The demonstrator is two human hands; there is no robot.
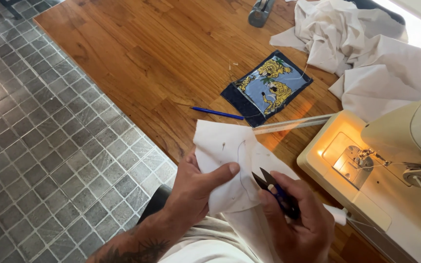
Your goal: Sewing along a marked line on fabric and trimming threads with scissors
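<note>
A wooden table (pixel 137 53) beside grey floor tiles held a lit sewing machine (pixel 381 170) right of the hands. The left hand (pixel 196 187) pinched a cream fabric piece (pixel 225 146), thumb on top. The right hand (pixel 300 219), closed around open thread snips (pixel 274 187), risked nicking cloth or thumb, blades being so close.

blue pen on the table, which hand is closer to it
Left. The left hand pinches the white fabric piece just below the blue pen, while the right hand, holding the thread snips, sits further down and to the right.
</note>
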